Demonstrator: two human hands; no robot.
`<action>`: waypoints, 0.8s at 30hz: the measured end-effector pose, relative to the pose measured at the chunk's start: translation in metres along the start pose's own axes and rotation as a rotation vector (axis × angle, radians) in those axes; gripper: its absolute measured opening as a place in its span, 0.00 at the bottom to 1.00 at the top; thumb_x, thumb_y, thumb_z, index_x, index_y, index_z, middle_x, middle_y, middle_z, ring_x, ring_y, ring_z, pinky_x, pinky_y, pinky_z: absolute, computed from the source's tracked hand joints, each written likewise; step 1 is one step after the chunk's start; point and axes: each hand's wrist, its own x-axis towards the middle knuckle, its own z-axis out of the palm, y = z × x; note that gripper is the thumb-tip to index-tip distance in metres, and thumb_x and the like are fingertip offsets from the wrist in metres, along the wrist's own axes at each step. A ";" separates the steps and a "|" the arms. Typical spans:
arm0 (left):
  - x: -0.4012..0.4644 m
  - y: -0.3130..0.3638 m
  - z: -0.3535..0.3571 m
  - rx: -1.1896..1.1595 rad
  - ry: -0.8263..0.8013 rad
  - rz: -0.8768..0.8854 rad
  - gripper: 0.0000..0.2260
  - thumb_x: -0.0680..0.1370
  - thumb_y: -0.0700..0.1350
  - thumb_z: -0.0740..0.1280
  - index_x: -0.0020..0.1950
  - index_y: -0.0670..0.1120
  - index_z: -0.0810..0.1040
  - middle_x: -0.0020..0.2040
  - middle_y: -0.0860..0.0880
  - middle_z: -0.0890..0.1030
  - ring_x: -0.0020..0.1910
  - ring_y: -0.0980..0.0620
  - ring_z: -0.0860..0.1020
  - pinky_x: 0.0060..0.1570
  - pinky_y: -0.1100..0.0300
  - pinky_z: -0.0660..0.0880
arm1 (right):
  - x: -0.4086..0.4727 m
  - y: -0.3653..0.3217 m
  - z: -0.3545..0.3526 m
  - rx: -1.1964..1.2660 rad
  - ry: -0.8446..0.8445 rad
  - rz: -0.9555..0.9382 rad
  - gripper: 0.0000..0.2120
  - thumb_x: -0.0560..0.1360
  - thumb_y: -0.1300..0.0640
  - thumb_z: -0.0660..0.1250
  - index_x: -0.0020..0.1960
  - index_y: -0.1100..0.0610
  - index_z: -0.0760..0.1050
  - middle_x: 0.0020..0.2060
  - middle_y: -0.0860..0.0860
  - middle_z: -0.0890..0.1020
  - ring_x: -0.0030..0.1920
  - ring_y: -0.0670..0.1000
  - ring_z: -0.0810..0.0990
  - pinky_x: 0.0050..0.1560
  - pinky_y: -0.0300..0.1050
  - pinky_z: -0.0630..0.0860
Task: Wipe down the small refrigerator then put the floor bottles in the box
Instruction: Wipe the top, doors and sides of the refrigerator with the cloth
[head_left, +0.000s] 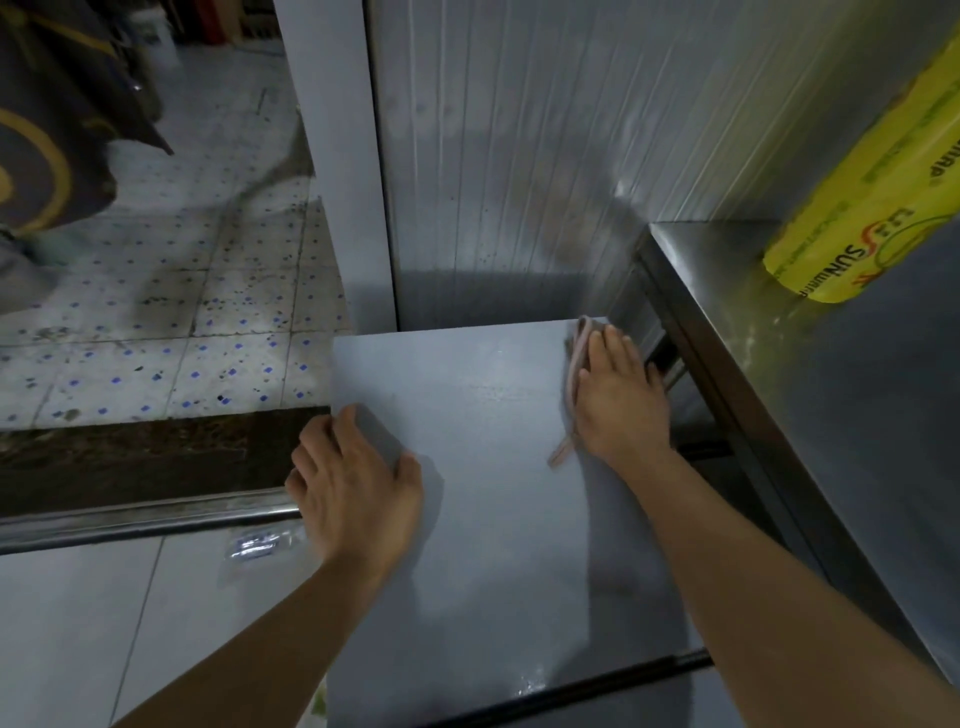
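Observation:
The small grey refrigerator (483, 467) fills the middle of the view, seen from above. My right hand (618, 395) presses flat on a pinkish cloth (574, 384) near the top's far right corner. My left hand (353, 488) rests on the top's left edge, fingers curled over the side. A clear plastic bottle (260, 545) lies on the floor left of the refrigerator, blurred. No box is in view.
A steel table (810, 395) stands close on the right, with a yellow roll of wrap (862, 208) on it. A ribbed metal wall (519, 156) is behind. A dark threshold strip (145, 457) and tiled floor (156, 322) lie to the left.

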 end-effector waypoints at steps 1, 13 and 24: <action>0.000 0.000 0.000 0.004 0.007 0.005 0.29 0.70 0.49 0.69 0.68 0.43 0.65 0.65 0.40 0.65 0.63 0.39 0.65 0.62 0.44 0.63 | 0.012 -0.004 -0.001 0.012 0.002 -0.011 0.32 0.79 0.51 0.55 0.77 0.58 0.46 0.77 0.55 0.50 0.77 0.56 0.48 0.74 0.59 0.53; -0.001 0.001 -0.003 -0.027 0.004 -0.001 0.29 0.71 0.49 0.69 0.70 0.43 0.65 0.66 0.41 0.65 0.63 0.41 0.65 0.62 0.47 0.64 | 0.019 0.009 0.001 0.086 0.005 -0.023 0.26 0.82 0.52 0.47 0.77 0.56 0.48 0.78 0.52 0.50 0.77 0.52 0.48 0.74 0.55 0.54; 0.000 0.003 -0.008 -0.114 -0.016 0.002 0.36 0.68 0.45 0.72 0.72 0.40 0.60 0.65 0.39 0.66 0.63 0.40 0.65 0.63 0.48 0.62 | 0.018 -0.128 0.015 0.042 0.029 -0.251 0.26 0.81 0.50 0.46 0.78 0.54 0.46 0.78 0.50 0.49 0.77 0.51 0.45 0.74 0.53 0.51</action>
